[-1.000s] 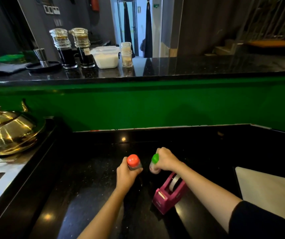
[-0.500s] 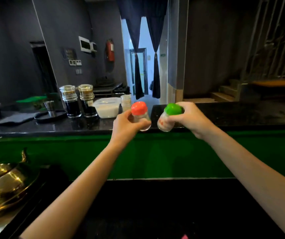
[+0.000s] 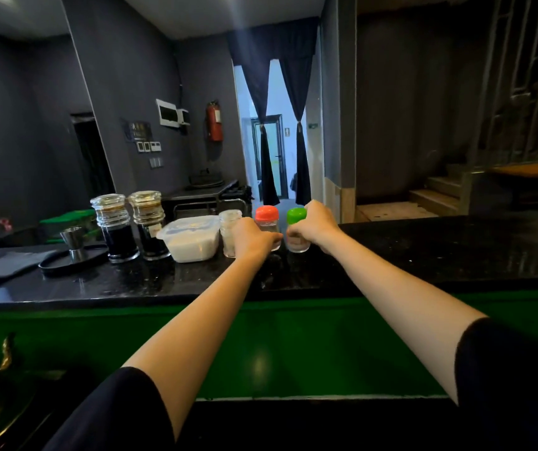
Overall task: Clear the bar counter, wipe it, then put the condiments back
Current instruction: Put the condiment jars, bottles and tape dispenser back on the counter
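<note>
Glossy black stone table (image 3: 423, 255). Left hand (image 3: 252, 237) wraps the small clear red-capped shaker (image 3: 267, 226); right hand (image 3: 318, 222) pinches the matching green-capped shaker (image 3: 296, 230), both just beside the clear spice jar (image 3: 230, 232). Probably light, smooth, breakable; grip the bodies below the caps.

Both arms outstretched, left hand (image 3: 250, 237) and right hand (image 3: 318, 224) each in closed grip.

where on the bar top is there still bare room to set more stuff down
Bare: the bar counter right of the green-capped shaker, and the front strip near its edge. Crowded: from the tray past two dark jars and the plastic tub to the orange-capped shaker.
</note>
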